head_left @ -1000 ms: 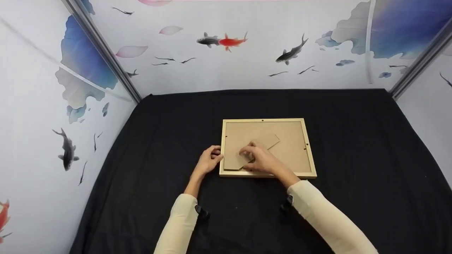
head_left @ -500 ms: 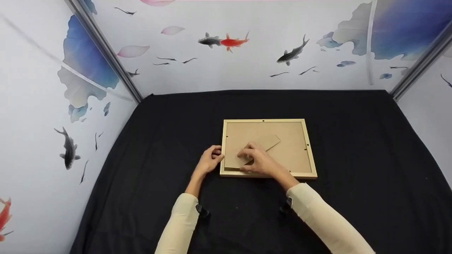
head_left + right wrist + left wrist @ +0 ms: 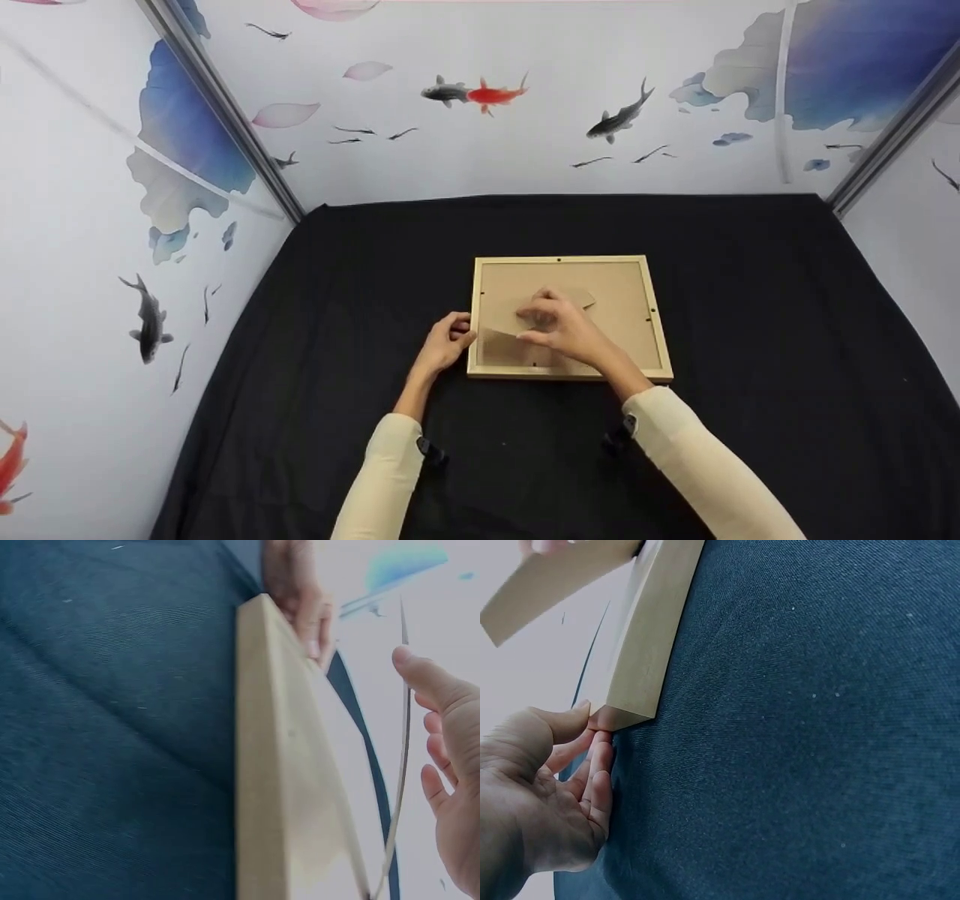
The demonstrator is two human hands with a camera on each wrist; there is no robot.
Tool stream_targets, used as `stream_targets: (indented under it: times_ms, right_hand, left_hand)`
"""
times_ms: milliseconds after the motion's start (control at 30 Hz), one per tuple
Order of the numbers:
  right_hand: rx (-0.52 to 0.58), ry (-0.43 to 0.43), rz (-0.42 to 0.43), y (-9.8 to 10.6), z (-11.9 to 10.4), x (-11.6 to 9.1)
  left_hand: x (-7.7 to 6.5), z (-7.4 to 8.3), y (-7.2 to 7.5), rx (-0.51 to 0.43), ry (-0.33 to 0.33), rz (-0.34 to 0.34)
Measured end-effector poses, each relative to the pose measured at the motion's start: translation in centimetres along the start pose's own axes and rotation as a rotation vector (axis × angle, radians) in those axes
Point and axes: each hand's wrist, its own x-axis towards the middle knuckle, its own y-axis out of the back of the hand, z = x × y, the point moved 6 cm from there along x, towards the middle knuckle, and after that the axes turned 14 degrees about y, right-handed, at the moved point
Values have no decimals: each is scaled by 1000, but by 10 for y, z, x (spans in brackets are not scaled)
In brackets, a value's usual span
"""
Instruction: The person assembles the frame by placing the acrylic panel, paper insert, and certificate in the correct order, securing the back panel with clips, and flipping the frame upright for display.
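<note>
A picture frame [image 3: 658, 337] with a pale wood rim lies face down on the table, its brown backing board [image 3: 611, 281] upward. The frame's easel stand [image 3: 551, 589], a flat brown strip, tilts up from the backing with its free end raised. My right hand [image 3: 566, 330] pinches the stand, thumb on one face and fingers on the other; in the right wrist view the stand shows as a thin, slightly bowed edge beside the thumb [image 3: 427, 679]. At the left side, my left hand [image 3: 442, 346] grips the frame's corner, thumb above and fingers below.
Black cloth [image 3: 360, 285] covers the table around the frame. White panels [image 3: 517, 150] printed with fish and leaves stand at the back and both sides, joined by grey metal posts [image 3: 225, 112]. Cream sleeves [image 3: 382, 472] cover both forearms.
My right hand has lifted the stand's free end off the backing, moving slightly up and right. My left hand keeps its place at the frame's left side.
</note>
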Motion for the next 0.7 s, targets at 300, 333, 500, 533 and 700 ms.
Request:
stream_targets:
  times_ms: [300,333,500,533,700]
  right_hand:
    - [-39,68,189,49,-11,7]
    - [-45,86,214,55,-12,7]
    - [-106,194,360,79,-26,8]
    - [-123,202,382,82,-28,8]
    - [-202,209,412,91,-29,5]
  left_hand:
    - [-1,1,0,-2,-21,-6]
    - [-1,1,0,-4,-26,-9]
    - [0,2,1,0,-22,-8]
    - [0,2,1,0,-9,-7]
    - [1,5,-2,31,36,4]
